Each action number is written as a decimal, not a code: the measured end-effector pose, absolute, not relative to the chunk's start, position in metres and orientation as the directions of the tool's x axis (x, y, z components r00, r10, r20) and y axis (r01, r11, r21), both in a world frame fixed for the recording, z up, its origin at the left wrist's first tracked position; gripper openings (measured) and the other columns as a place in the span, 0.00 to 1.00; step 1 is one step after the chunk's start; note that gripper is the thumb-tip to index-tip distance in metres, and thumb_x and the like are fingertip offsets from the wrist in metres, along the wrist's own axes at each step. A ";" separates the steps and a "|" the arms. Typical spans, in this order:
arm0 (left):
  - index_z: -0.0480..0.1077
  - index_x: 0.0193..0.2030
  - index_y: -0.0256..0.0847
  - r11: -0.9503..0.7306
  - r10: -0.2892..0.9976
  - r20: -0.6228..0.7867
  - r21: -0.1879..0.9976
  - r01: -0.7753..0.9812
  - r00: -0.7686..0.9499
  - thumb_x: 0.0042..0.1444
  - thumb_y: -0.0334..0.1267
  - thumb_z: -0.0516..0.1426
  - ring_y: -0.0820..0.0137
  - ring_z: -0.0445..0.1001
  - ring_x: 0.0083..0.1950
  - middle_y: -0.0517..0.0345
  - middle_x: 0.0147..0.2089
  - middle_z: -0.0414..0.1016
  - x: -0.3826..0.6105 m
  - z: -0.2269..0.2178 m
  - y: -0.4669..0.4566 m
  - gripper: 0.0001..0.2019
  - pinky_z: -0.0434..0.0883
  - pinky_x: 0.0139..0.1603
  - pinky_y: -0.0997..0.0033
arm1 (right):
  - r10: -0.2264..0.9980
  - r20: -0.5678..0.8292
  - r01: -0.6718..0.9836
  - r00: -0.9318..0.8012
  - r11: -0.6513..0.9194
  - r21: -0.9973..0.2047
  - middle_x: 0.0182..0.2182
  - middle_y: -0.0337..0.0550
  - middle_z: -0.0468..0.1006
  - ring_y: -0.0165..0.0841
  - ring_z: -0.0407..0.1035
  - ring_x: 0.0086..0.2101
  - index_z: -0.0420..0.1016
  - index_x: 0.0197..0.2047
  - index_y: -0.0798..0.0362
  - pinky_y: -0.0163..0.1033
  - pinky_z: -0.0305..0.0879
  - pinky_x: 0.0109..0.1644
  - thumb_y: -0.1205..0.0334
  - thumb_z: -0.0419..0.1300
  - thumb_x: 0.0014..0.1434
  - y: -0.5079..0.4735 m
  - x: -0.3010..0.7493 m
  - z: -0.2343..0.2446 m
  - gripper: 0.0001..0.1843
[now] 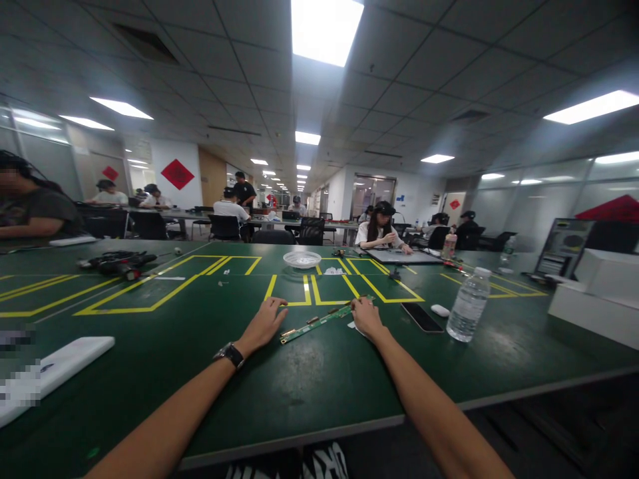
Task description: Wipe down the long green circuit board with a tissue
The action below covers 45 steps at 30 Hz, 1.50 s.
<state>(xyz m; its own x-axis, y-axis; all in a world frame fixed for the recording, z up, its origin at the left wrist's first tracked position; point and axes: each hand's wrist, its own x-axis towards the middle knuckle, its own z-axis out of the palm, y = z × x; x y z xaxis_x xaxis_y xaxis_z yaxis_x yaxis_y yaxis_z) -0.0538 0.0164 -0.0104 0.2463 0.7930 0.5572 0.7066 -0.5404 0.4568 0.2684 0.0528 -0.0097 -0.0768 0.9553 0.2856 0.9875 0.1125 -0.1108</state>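
A long, narrow green circuit board (314, 324) lies at a slant in front of me, its near-left end close to the table top. My right hand (368, 318) is closed on the board's far-right end, and the fingers cover part of it. Left of the board, my left hand (263, 324) is held low over the table with fingers loosely extended and nothing visible in them. A dark watch (229, 356) is on that wrist. Beside my right hand a small white scrap (353, 325) shows, partly hidden.
To the right are a phone (422, 317), a white case (440, 311) and a water bottle (468, 305). A clear round dish (302, 260) stands ahead among yellow tape lines. Dark tools or cables (117, 263) lie left. A person (382, 229) sits across the table.
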 end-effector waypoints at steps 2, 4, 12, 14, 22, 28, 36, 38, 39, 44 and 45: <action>0.67 0.48 0.39 -0.540 0.798 0.545 0.457 0.707 0.257 0.62 0.46 0.45 0.61 0.64 0.53 0.49 0.48 0.66 -0.053 -0.010 0.015 0.17 0.61 0.58 0.56 | 0.954 0.291 0.987 -0.077 0.113 -0.112 0.50 0.51 0.64 0.42 0.57 0.53 0.68 0.48 0.51 0.46 0.54 0.51 0.61 0.48 0.62 0.052 0.268 -0.009 0.13; 0.67 0.48 0.39 -0.539 0.801 0.537 0.457 0.708 0.264 0.62 0.46 0.45 0.61 0.64 0.53 0.49 0.48 0.66 -0.052 -0.008 0.013 0.17 0.60 0.58 0.55 | 0.952 0.295 0.988 -0.075 0.112 -0.109 0.53 0.52 0.62 0.42 0.56 0.54 0.68 0.48 0.51 0.46 0.53 0.52 0.62 0.48 0.62 0.051 0.268 -0.009 0.13; 0.67 0.48 0.38 -0.545 0.787 0.560 0.432 0.719 0.260 0.62 0.45 0.45 0.61 0.65 0.52 0.48 0.47 0.68 -0.049 -0.007 0.010 0.17 0.61 0.57 0.56 | 0.957 0.287 0.992 -0.052 0.082 -0.093 0.62 0.52 0.52 0.44 0.53 0.58 0.63 0.58 0.45 0.49 0.52 0.54 0.63 0.46 0.63 0.050 0.268 -0.011 0.21; 0.68 0.47 0.38 -0.548 0.783 0.566 0.433 0.716 0.257 0.61 0.45 0.45 0.61 0.65 0.52 0.48 0.47 0.68 -0.049 -0.007 0.011 0.17 0.62 0.57 0.57 | 0.961 0.273 0.994 -0.047 0.072 -0.082 0.63 0.53 0.51 0.45 0.53 0.57 0.55 0.64 0.43 0.50 0.52 0.54 0.63 0.47 0.62 0.051 0.268 -0.012 0.26; 0.68 0.50 0.40 -0.542 0.803 0.511 0.413 0.732 0.307 0.61 0.46 0.45 0.61 0.65 0.54 0.48 0.50 0.69 -0.048 -0.010 0.010 0.18 0.61 0.56 0.56 | 0.954 0.295 0.990 -0.060 0.094 -0.102 0.53 0.51 0.65 0.42 0.57 0.53 0.60 0.62 0.46 0.46 0.53 0.52 0.63 0.50 0.61 0.054 0.269 -0.011 0.25; 0.64 0.58 0.53 -0.642 0.763 0.355 0.324 0.695 0.539 0.62 0.47 0.44 0.58 0.57 0.62 0.54 0.64 0.60 -0.040 -0.007 -0.001 0.19 0.58 0.56 0.53 | 0.936 0.348 0.993 -0.044 0.078 -0.085 0.50 0.49 0.68 0.41 0.57 0.52 0.69 0.55 0.46 0.46 0.50 0.52 0.70 0.50 0.59 0.052 0.270 -0.003 0.22; 0.73 0.45 0.44 -0.714 0.699 0.377 0.340 0.611 0.607 0.63 0.45 0.43 0.65 0.69 0.43 0.51 0.42 0.74 -0.028 0.016 -0.020 0.18 0.62 0.46 0.67 | 0.910 0.361 0.967 -0.204 0.244 -0.070 0.51 0.49 0.68 0.38 0.58 0.52 0.65 0.59 0.46 0.40 0.52 0.51 0.65 0.43 0.65 0.039 0.244 0.014 0.22; 0.74 0.38 0.42 -0.743 0.669 0.407 0.335 0.579 0.622 0.63 0.45 0.43 0.67 0.69 0.39 0.53 0.36 0.74 -0.019 0.020 -0.028 0.19 0.62 0.43 0.69 | 0.890 0.339 0.937 -0.305 0.345 -0.062 0.50 0.48 0.69 0.37 0.59 0.50 0.64 0.59 0.47 0.40 0.53 0.52 0.61 0.43 0.66 0.034 0.232 0.015 0.21; 0.73 0.36 0.42 -0.750 0.661 0.420 0.347 0.562 0.622 0.63 0.45 0.44 0.68 0.70 0.36 0.55 0.33 0.74 -0.015 0.022 -0.032 0.19 0.62 0.42 0.70 | 0.876 0.319 0.916 -0.361 0.397 -0.054 0.49 0.48 0.69 0.37 0.60 0.50 0.65 0.59 0.47 0.40 0.53 0.52 0.58 0.43 0.66 0.031 0.226 0.015 0.21; 0.72 0.34 0.40 -0.715 0.699 0.456 0.471 0.517 0.551 0.64 0.45 0.43 0.73 0.68 0.27 0.61 0.24 0.71 -0.001 0.021 -0.039 0.20 0.61 0.35 0.74 | 0.805 0.211 0.819 -0.554 0.573 -0.035 0.45 0.46 0.71 0.38 0.63 0.47 0.72 0.50 0.46 0.42 0.56 0.49 0.50 0.43 0.65 0.011 0.199 0.017 0.21; 0.71 0.33 0.40 -0.703 0.711 0.468 0.481 0.524 0.524 0.64 0.44 0.43 0.73 0.67 0.26 0.61 0.23 0.71 -0.001 0.020 -0.038 0.19 0.60 0.34 0.75 | 0.802 0.212 0.816 -0.558 0.577 -0.036 0.44 0.46 0.72 0.38 0.64 0.46 0.73 0.47 0.48 0.42 0.56 0.48 0.50 0.43 0.65 0.006 0.194 0.018 0.21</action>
